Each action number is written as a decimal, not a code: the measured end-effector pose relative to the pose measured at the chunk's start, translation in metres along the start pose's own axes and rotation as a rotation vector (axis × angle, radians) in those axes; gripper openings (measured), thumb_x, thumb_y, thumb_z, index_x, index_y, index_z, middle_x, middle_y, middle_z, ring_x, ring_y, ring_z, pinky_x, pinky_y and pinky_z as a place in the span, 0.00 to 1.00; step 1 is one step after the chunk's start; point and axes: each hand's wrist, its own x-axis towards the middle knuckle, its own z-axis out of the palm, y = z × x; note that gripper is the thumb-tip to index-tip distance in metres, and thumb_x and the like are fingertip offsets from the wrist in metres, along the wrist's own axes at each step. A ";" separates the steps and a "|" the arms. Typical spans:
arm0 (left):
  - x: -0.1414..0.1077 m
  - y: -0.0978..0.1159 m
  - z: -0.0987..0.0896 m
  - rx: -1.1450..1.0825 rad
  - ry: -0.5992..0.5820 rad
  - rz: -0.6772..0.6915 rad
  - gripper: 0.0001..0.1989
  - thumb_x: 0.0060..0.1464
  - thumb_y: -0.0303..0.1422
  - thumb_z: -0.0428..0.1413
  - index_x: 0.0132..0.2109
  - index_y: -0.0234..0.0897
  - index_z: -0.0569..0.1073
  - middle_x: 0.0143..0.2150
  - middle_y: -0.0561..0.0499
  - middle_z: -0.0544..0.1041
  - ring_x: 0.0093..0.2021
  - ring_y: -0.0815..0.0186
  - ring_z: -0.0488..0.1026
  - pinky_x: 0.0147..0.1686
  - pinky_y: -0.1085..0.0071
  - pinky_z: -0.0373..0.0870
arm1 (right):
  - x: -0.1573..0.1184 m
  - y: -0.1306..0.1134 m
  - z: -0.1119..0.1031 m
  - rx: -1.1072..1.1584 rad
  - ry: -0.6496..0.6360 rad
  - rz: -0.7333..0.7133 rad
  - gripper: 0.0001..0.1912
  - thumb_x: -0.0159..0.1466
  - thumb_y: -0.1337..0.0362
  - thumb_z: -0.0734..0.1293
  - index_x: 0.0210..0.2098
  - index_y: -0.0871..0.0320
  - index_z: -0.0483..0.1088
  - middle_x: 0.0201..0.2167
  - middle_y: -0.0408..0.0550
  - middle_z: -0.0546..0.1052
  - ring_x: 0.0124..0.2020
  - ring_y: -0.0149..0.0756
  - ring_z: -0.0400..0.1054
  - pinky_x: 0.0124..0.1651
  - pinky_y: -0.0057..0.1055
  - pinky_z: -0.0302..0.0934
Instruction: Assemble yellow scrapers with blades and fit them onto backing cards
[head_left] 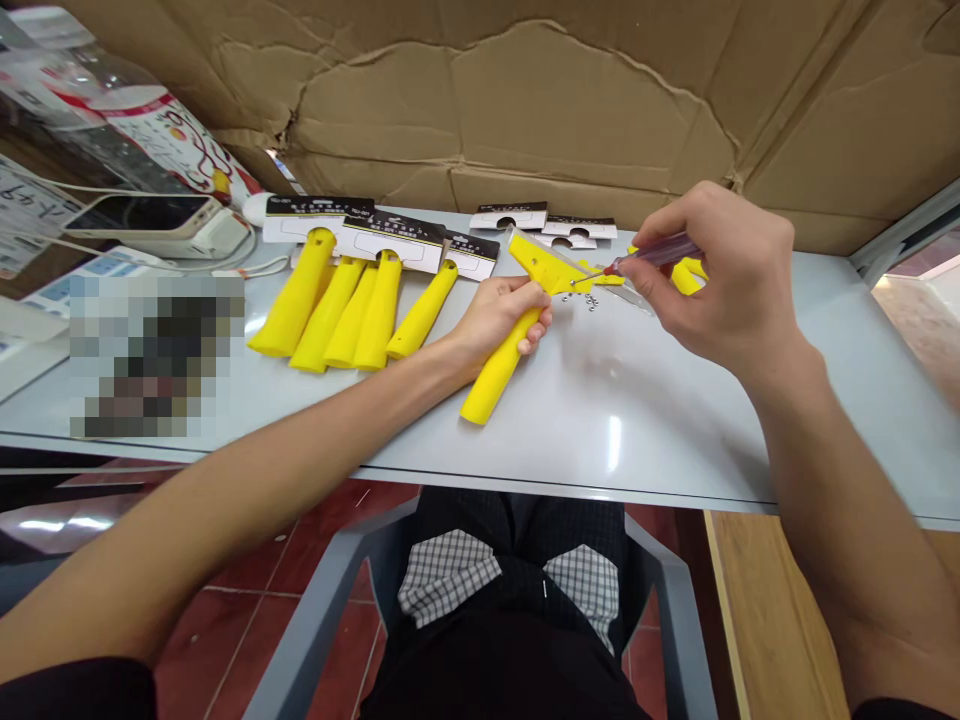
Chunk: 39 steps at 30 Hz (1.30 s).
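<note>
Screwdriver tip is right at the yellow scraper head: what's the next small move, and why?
Probably seat the screwdriver tip squarely on the screw and turn. The right hand holds it angled at the head of the yellow scraper, which the left hand steadies by its handle; loose screws lie beside.

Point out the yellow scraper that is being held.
The scraper in the left hand, lying apart to the right of the carded row; the right hand holds a screwdriver to it.
</note>
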 end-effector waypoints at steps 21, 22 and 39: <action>-0.002 0.002 0.000 -0.078 -0.050 0.015 0.11 0.58 0.22 0.57 0.28 0.35 0.69 0.23 0.53 0.72 0.16 0.77 0.63 0.14 0.79 0.57 | 0.001 0.010 0.003 -0.033 0.122 -0.196 0.07 0.75 0.55 0.65 0.40 0.47 0.72 0.38 0.52 0.82 0.38 0.51 0.77 0.43 0.49 0.67; -0.002 0.003 0.001 -0.074 -0.043 0.007 0.11 0.58 0.22 0.58 0.28 0.35 0.69 0.23 0.53 0.72 0.16 0.77 0.63 0.14 0.80 0.57 | 0.000 0.011 0.003 -0.029 0.144 -0.212 0.05 0.73 0.57 0.66 0.40 0.47 0.72 0.37 0.51 0.81 0.37 0.51 0.77 0.42 0.49 0.67; 0.005 -0.003 -0.004 -0.053 -0.050 0.017 0.09 0.56 0.24 0.58 0.27 0.34 0.71 0.24 0.52 0.73 0.17 0.76 0.64 0.14 0.79 0.58 | 0.002 0.016 0.012 0.021 0.242 -0.286 0.03 0.68 0.62 0.70 0.38 0.48 0.72 0.33 0.46 0.80 0.30 0.45 0.75 0.35 0.45 0.67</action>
